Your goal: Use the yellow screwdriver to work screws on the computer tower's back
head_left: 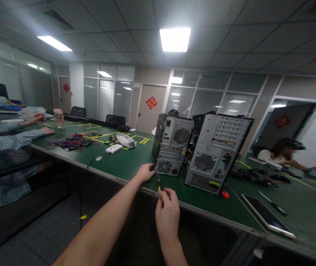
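Two computer towers stand side by side on the green table, their backs facing me. My right hand (168, 203) is closed round the handle of a screwdriver (160, 184), whose shaft points up at the lower left corner of the left tower (174, 146). At that same corner rests my left hand (146, 173), its fingers bent against the case near the screwdriver's tip; what they may hold is too small to tell. The right tower (216, 151) is tilted slightly, with a red object (225, 194) beside its base.
Left on the table (124, 166) lie a wire pile (73, 143), a white adapter (114, 148) and a round white part (126, 140). To the right are black cables (260, 176), a phone (267, 214) and a pen-like tool (272, 203). People sit at both sides.
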{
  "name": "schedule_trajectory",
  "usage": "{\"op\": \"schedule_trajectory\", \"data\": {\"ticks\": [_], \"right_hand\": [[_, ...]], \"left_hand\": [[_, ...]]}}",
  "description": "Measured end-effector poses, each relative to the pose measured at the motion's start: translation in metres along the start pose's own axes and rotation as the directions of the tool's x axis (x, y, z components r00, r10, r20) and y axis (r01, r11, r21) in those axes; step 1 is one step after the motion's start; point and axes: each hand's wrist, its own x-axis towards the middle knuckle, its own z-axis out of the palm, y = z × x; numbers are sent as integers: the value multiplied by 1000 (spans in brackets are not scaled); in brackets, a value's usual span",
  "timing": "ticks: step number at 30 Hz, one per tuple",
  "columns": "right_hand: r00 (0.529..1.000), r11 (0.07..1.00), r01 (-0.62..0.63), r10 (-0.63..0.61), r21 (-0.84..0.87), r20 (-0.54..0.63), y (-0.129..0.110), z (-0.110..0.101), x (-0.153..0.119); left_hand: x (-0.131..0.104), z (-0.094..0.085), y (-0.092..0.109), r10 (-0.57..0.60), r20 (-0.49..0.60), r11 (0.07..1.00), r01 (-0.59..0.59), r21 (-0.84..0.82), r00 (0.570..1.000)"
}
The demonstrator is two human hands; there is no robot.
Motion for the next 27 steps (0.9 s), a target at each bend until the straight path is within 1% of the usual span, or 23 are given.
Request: {"op": "schedule_trajectory", "data": {"ticks": [3,8,11,17,22,25,27], "right_hand": [[1000,1000,12,-12,-7,-2,0,0,-1],[999,998,-54,54,38,8,-3,-2,1],[997,997,-73,73,26,-5,-3,-4,4],[997,997,-71,71,33,-3,-1,-5,4],[998,998,-59,59,26,-14,-6,-5,3],[998,998,-62,62,23,12,-10,-5,2],[997,997,-60,58,40,44,-13,-5,1]], "left_hand": [[1,1,-1,9,-3,1000,-9,-11,1000],[2,2,-2,11,1,1000,-11,-21,1000],[2,2,-3,11,-3,1000,-11,-25,1000],[0,1,-2,17,-3,999,-17,-29,1000],[-1,0,0,-2,6,999,2,-33,1000],[-1,0,0,-16,9,999,17,-33,1000],[-1,0,0,-2,9,1000,2,-25,1000]]}}
